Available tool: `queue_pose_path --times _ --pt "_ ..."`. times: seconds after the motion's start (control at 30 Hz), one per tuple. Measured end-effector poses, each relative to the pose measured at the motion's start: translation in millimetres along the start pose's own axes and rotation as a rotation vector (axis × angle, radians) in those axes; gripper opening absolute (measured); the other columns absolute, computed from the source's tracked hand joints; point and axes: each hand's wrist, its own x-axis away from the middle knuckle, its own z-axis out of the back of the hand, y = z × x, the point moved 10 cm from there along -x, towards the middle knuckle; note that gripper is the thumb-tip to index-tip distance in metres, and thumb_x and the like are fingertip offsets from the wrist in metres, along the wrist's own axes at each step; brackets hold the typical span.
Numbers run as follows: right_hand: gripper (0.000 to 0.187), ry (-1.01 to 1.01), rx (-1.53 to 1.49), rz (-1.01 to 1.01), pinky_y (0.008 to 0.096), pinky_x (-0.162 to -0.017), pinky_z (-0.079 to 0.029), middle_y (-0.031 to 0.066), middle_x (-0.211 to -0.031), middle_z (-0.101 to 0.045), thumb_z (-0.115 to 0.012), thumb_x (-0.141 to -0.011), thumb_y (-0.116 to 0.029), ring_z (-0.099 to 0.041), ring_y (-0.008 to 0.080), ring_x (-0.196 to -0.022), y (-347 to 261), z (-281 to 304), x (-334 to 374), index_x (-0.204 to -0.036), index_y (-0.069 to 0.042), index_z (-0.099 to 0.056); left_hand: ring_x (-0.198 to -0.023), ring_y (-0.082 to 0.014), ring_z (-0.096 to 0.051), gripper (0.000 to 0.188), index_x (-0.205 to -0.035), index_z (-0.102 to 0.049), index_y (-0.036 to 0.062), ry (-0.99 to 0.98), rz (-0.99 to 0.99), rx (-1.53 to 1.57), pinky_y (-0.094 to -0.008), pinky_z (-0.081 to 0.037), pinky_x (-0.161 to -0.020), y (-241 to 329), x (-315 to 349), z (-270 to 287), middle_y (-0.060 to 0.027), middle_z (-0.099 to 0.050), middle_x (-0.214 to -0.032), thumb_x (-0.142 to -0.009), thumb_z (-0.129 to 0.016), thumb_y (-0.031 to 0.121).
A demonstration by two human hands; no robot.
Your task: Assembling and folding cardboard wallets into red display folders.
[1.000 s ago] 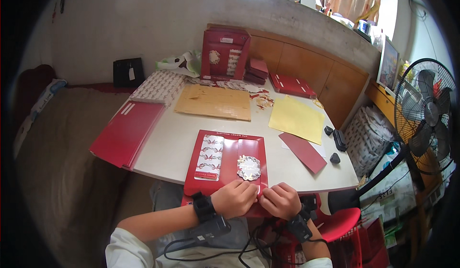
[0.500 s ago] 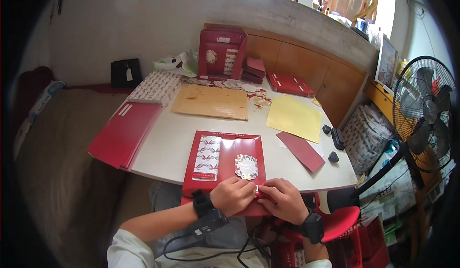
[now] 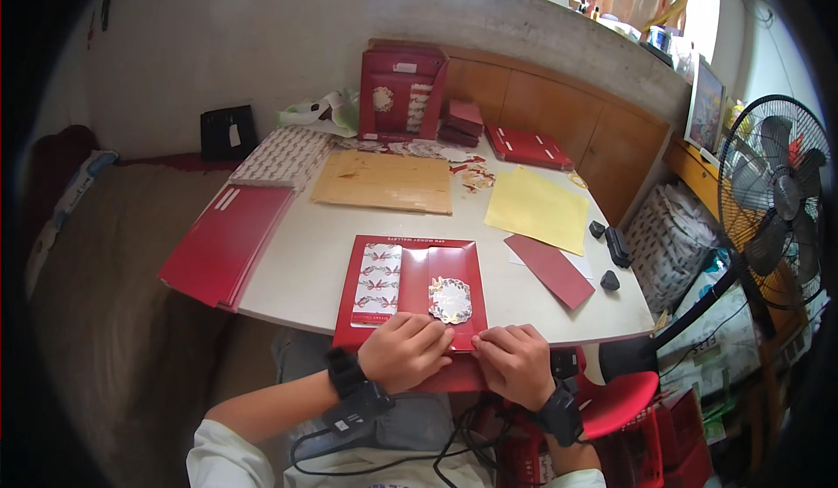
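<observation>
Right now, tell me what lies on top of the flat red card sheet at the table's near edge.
On the flat red card sheet lie a white rectangular patterned panel and a round silvery ornament. The left hand and right hand press its near edge, hiding whatever lies beneath them.

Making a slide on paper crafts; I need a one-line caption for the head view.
Both hands, left hand and right hand, press the near edge of a red card on a white table.

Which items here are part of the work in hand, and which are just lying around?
In hand: red card folder, patterned insert, round gold-edged sticker, left hand and right hand pressing its near edge.

Lying about: yellow sheet, brown cardboard, red folder stack, fan.
</observation>
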Motion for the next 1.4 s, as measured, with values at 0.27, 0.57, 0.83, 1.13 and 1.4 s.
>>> queue_pose_path --times 0.27,0.57,0.83,1.13,1.4 --pt "0.018 0.025 0.167 0.066 0.0325 -0.071 -0.038 -0.0034 -0.083 -0.056 -0.066 -0.074 -0.016 -0.054 0.0134 -0.076 -25.6 -7.4 -11.6 -0.090 -0.011 -0.064 -0.084 -0.0156 -0.059 0.023 -0.094 -0.067 0.0045 -0.050 -0.015 -0.064 -0.0291 -0.048 -0.072 4.4 -1.1 -6.0 0.0002 -0.061 -0.088 -0.074 -0.067 0.017" --pt "0.018 -0.021 0.157 0.036 0.0328 -0.069 -0.038 -0.0021 -0.080 -0.053 -0.065 -0.070 -0.016 -0.053 0.0148 -0.074 -15.6 -6.7 -8.1 -0.087 -0.011 -0.062 -0.087 -0.0146 -0.060 0.029 -0.096 -0.067 0.0051 0.007 0.046 0.004 -0.0291 -0.048 -0.071 -5.7 3.3 15.3 -0.0001 -0.062 -0.091 -0.075 -0.070 0.026" --pt "0.013 0.041 0.154 0.084 0.0329 -0.066 -0.039 -0.0010 -0.077 -0.052 -0.064 -0.071 -0.016 -0.053 0.0152 -0.072 -29.4 -5.7 -17.4 -0.081 -0.009 -0.060 -0.084 -0.0136 -0.060 0.025 -0.097 -0.068 0.0050 -0.027 -0.004 -0.071 -0.0278 -0.047 -0.068 0.2 6.2 3.6 0.0007 -0.062 -0.090 -0.077 -0.067 0.020" --pt "0.008 -0.007 0.244 0.138 0.0292 -0.056 -0.039 -0.0002 -0.075 -0.052 -0.063 -0.071 -0.014 -0.053 0.0146 -0.066 -36.1 -10.9 -17.9 -0.073 -0.010 -0.056 -0.088 -0.0138 -0.060 0.027 -0.102 -0.067 0.0065 -0.016 -0.013 -0.098 -0.0286 -0.046 -0.072 3.6 7.3 12.0 0.0000 -0.063 -0.100 -0.078 -0.065 0.017" --pt "0.011 -0.010 0.277 0.129 0.0296 -0.055 -0.040 0.0017 -0.075 -0.052 -0.063 -0.070 -0.015 -0.053 0.0160 -0.066 -32.0 -10.8 -22.0 -0.075 -0.007 -0.056 -0.088 -0.0142 -0.061 0.032 -0.104 -0.067 0.0063 0.029 0.085 -0.131 -0.0301 -0.046 -0.077 -8.7 16.2 11.6 -0.0008 -0.065 -0.100 -0.076 -0.067 0.021"
